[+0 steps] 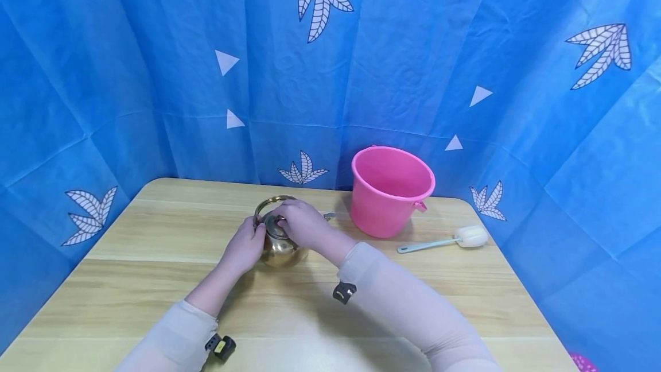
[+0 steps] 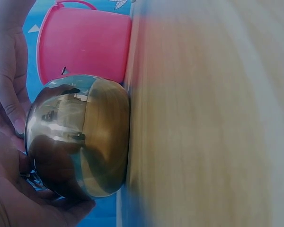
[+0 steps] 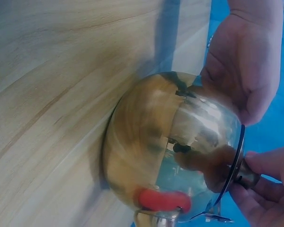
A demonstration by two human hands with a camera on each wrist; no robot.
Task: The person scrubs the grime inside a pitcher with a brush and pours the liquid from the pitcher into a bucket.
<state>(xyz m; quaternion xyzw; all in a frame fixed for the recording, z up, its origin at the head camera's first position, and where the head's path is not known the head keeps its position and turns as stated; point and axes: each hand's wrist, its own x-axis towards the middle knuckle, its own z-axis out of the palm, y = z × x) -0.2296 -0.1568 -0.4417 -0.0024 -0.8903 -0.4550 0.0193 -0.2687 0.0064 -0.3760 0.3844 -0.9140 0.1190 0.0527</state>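
A shiny brass kettle [image 1: 281,254] stands on the table, its arched handle [image 1: 263,204] raised and its spout [image 1: 329,216] toward the right. My left hand [image 1: 247,247] holds the kettle at its left side by the foot of the handle, the thumb against it. From above, my right hand [image 1: 302,224] reaches over the lid [image 1: 273,227]. The right wrist view shows the right thumb and fingers pinching the lid's knob [image 3: 247,176]. There the lid's rim lies against the kettle's top; whether it is loose I cannot tell.
A pink bucket [image 1: 379,211] stands at the back, right of the kettle. Further right lies a bottle brush [image 1: 471,236] with a white head and pale blue handle. The wooden table [image 1: 170,228] meets blue patterned curtains [image 1: 299,102] behind and at both sides.
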